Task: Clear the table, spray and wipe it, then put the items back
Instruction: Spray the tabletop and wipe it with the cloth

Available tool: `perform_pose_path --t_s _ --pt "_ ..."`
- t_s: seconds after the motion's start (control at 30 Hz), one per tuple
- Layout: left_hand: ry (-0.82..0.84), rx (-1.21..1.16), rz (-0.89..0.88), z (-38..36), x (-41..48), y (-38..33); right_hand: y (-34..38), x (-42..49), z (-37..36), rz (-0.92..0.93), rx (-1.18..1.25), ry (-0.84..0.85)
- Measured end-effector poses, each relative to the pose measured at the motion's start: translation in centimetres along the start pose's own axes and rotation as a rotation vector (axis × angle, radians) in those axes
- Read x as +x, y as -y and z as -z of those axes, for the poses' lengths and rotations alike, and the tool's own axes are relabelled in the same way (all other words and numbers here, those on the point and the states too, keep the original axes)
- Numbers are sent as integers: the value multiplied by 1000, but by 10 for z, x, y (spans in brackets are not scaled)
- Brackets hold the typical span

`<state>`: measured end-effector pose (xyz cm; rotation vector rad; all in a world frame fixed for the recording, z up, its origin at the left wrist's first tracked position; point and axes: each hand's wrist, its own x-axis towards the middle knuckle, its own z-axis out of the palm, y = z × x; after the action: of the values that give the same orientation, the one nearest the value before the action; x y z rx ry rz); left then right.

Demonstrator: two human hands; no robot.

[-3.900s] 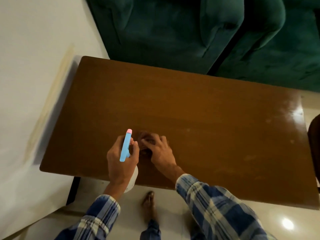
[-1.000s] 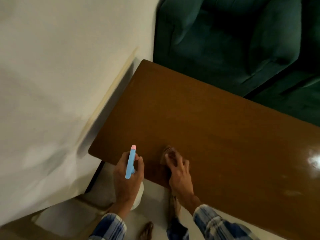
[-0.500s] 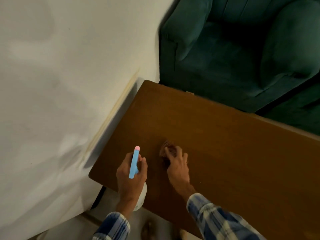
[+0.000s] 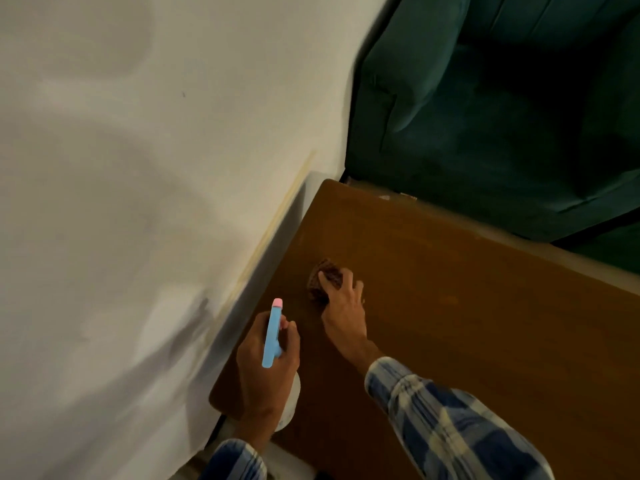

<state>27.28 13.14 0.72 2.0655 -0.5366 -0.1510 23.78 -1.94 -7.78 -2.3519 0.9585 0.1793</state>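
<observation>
A brown wooden table [image 4: 485,323] fills the lower right of the head view. My left hand [image 4: 268,362] grips a spray bottle [image 4: 272,336] with a light blue head, pink nozzle tip and white body, held upright over the table's near left corner. My right hand [image 4: 343,304] presses a small dark brown cloth [image 4: 320,278] flat on the tabletop, a little beyond the bottle, near the table's left edge. The fingers cover much of the cloth.
A white wall [image 4: 138,202] runs close along the table's left edge. A dark green sofa [image 4: 502,116] stands right behind the table's far edge. Both my sleeves are blue and white plaid.
My right hand has slid the cloth farther from me, toward the table's far left corner. My left hand still holds the spray bottle. The view has swung left toward the wall.
</observation>
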Motion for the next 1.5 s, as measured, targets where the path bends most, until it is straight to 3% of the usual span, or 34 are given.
perform_pose_path --t_s 0.03,0.17,0.23,0.37,0.53,0.67,0.87,1.0,1.17,1.3,1.37,1.5 --pt "0 12 -6 0 8 1 7 12 3 18 -21 8" --pt "-7 8 -61 -4 38 -1 28 45 -5 408 -154 118" --pt "-10 -3 -77 -11 52 0 27 74 -2 372 -142 36" --pt "-10 9 -89 -25 75 -1 31 118 22 81 -55 -92" --pt "26 -43 -128 -42 98 -4 14 136 31 278 -124 -38" --pt "24 -18 -179 -58 117 -4 11 186 53 41 -69 -135" --pt "43 27 -203 -70 126 3 10 211 73 80 -90 -107" --pt "39 9 -223 -76 130 -5 -19 193 89 -149 -9 -214" --pt "101 -46 -221 -83 131 -25 -114 139 115 -470 15 -309" --pt "126 -72 -214 -86 128 -34 -136 121 116 -619 32 -406" --pt "142 -62 -230 -87 126 -36 -120 120 112 -570 32 -394" --pt "191 -49 -256 -91 115 -38 -88 109 92 -168 -87 -175"
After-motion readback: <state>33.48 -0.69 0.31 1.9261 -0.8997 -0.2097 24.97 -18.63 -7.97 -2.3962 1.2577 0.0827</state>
